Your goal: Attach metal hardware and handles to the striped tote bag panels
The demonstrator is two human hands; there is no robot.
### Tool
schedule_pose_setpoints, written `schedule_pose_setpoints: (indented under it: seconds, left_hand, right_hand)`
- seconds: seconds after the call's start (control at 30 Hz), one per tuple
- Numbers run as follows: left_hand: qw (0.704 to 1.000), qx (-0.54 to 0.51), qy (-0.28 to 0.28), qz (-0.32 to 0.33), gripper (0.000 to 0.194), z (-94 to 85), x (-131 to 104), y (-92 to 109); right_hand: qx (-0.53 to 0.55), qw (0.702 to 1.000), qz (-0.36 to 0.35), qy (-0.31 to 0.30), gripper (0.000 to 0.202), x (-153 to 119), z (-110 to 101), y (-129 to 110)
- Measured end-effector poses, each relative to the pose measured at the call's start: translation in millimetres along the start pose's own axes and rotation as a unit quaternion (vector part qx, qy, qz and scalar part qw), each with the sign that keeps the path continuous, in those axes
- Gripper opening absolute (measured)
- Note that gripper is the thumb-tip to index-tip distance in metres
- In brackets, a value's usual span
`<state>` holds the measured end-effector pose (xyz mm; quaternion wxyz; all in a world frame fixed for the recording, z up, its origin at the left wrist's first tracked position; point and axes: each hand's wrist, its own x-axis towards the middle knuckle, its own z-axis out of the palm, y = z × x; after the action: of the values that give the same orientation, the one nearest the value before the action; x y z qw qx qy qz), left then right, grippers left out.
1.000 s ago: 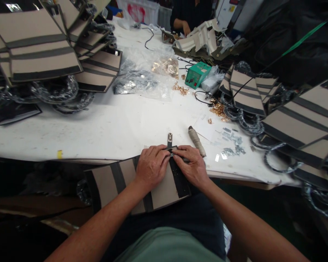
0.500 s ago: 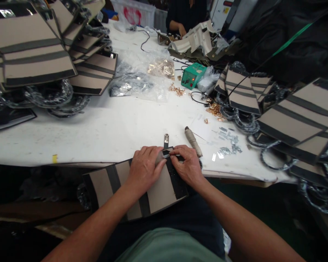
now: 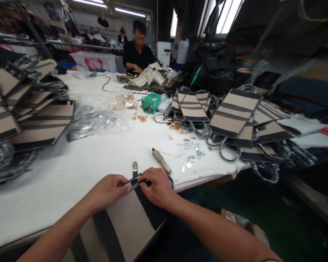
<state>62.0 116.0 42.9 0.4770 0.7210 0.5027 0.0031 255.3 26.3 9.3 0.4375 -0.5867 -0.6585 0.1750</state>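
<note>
A beige handbag (image 3: 131, 222) with dark bands leans at the table's front edge, below my hands. Its dark tab with a shiny metal fitting (image 3: 135, 168) sticks out past the top edge onto the table. My left hand (image 3: 109, 189) is closed on that edge, thumb on the near face and fingers behind it. A small silvery metal plate (image 3: 136, 185) lies across the dark band near the edge. At the plate's right end my right hand (image 3: 158, 189) pinches with thumb and forefinger; its other fingers are curled. My fingertips partly cover the plate.
Right of my hands lie a tape-wrapped tool (image 3: 161, 160) and loose metal plates (image 3: 191, 160). Beyond are brass-coloured fittings (image 3: 176, 125) and a green box (image 3: 151, 103). Stacked bags flank both sides (image 3: 43, 125) (image 3: 232, 112). A person (image 3: 139, 54) sits across the table.
My view has tilted up and swung right, bringing the room into sight. My left hand has shifted from lying across the handbag to gripping its edge. The right hand still pinches near the plate.
</note>
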Motion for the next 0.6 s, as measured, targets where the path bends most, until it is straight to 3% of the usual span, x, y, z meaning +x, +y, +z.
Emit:
schedule_pose_setpoints:
  seconds: [0.2,0.37,0.5,0.6]
  left_hand:
    - [0.997,-0.063,-0.040,0.009,0.042,5.5,11,-9]
    - [0.996,-0.079,-0.029,-0.006,0.039,7.5,12,-6]
    - [0.996,-0.076,-0.024,-0.026,0.036,8.6,9,-3]
    - [0.995,-0.092,-0.026,-0.037,0.036,8.3,7,-1]
  right_hand:
    - [-0.011,1.000,-0.015,0.009,0.016,-4,0,8]
    - [-0.046,0.998,-0.029,-0.017,0.020,-6,-9,-3]
    - [-0.023,0.998,-0.054,0.024,0.023,-9,-50,-5]
    - [-0.058,0.996,0.003,0.075,0.020,-15,-99,26]
